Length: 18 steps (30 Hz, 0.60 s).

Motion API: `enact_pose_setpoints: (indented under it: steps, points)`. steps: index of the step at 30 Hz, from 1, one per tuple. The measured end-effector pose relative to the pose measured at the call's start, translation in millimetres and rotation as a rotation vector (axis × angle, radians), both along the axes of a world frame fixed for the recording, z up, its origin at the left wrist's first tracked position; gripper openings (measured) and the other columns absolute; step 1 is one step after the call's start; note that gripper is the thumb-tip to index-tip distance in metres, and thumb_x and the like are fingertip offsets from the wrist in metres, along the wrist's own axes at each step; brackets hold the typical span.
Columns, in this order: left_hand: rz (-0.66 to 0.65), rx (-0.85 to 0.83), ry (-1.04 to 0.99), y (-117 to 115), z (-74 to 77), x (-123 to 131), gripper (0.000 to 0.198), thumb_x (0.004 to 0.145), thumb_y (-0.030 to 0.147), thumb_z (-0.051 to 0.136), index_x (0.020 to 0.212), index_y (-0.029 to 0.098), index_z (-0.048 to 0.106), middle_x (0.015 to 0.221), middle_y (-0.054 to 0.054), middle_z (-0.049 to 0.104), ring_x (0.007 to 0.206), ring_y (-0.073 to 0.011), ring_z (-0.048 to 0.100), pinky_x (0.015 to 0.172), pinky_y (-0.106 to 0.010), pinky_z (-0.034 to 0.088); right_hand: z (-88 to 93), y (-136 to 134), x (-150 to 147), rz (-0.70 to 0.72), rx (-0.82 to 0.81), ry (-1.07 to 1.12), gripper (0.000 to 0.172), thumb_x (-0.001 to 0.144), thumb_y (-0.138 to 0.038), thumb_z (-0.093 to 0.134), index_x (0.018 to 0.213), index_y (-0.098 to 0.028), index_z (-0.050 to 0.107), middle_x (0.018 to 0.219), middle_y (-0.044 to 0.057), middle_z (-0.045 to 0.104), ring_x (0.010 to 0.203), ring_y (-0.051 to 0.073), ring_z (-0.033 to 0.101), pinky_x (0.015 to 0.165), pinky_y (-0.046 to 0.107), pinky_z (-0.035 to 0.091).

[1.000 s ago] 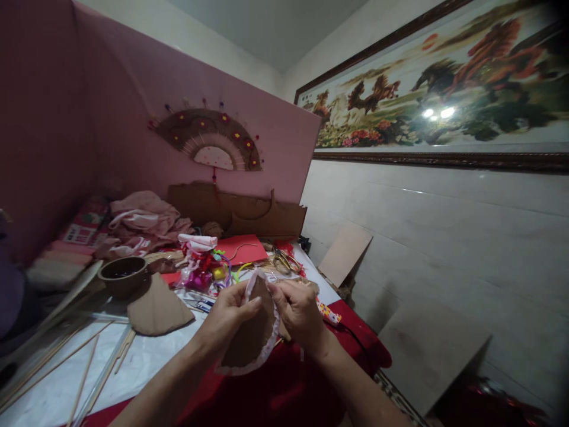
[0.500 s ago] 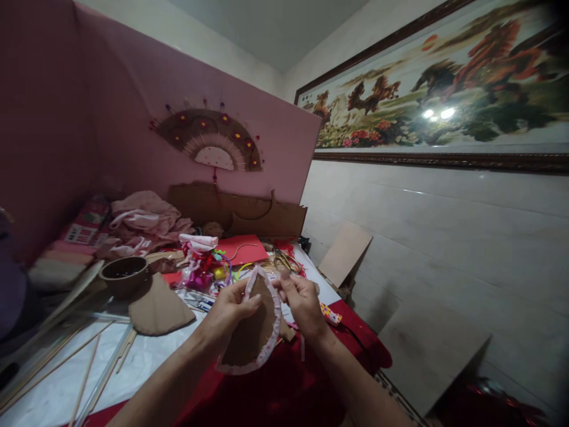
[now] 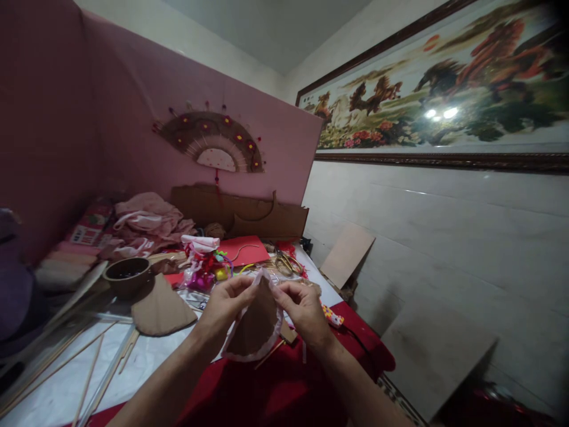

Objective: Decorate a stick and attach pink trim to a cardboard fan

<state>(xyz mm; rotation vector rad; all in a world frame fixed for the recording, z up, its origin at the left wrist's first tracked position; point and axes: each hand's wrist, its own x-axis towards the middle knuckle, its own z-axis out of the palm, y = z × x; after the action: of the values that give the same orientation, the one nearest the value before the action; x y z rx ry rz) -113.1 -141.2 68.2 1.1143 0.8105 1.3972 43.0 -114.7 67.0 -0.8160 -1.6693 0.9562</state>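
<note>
A brown cardboard piece with a pale pink fabric edge hangs between my hands, its pointed end up. My left hand pinches it on the left side near the tip. On the right side, the thumb and fingers of my right hand close on the pink edge near the same tip. A bare fan-shaped cardboard piece lies on the table to the left, beside a dark round bowl. Gold-handled scissors lie behind my right hand.
Thin sticks lie at the left. Behind my hands are a red card and plastic-wrapped craft items. A decorated fan hangs on the pink panel. The red tablecloth covers the table's right edge.
My right hand has moved left against the piece's edge near its tip. The piece has turned, its lower end shifted slightly up and right.
</note>
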Motion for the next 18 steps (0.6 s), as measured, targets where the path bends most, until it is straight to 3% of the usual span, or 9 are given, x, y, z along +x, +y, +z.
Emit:
enact_pose_setpoints:
  steps: [4,10,14,18]
  points:
    - [-0.019,0.019,0.046,1,-4.2,-2,0.023,0.071,0.037,0.070,0.075,0.014,0.068,0.065,-0.001,0.065,0.058,-0.0107,0.055,0.057,-0.021,0.040,-3.9,-5,1,0.035,-0.089,0.037,0.033,0.072,-0.046,0.064,0.061,-0.015,0.060,0.053,-0.003,0.048,0.050,0.010,0.040,0.048,0.023,0.031]
    - [-0.059,0.004,0.034,5,-12.8,-2,0.022,0.070,0.036,0.070,0.073,0.015,0.064,0.064,0.000,0.062,0.057,-0.0108,0.053,0.056,-0.022,0.038,-3.8,-7,5,0.081,-0.340,0.184,0.039,0.073,-0.052,0.060,0.064,-0.015,0.059,0.047,-0.007,0.039,0.039,0.004,0.024,0.038,0.021,0.014]
    - [-0.100,0.008,0.097,4,-13.3,-2,0.021,0.070,0.036,0.070,0.072,0.015,0.065,0.064,0.000,0.061,0.058,-0.0105,0.052,0.056,-0.022,0.036,-0.1,-3,6,0.201,-0.563,0.304,0.032,0.068,-0.044,0.067,0.063,-0.015,0.055,0.052,-0.006,0.043,0.040,0.003,0.026,0.037,0.019,0.011]
    - [-0.112,0.009,0.139,1,-11.1,0,0.022,0.072,0.037,0.068,0.073,0.016,0.066,0.065,0.000,0.061,0.058,-0.0110,0.051,0.056,-0.022,0.035,1.5,-4,5,0.241,-0.661,0.353,0.031,0.060,-0.037,0.074,0.060,-0.016,0.051,0.049,-0.007,0.044,0.038,0.003,0.029,0.037,0.018,0.013]
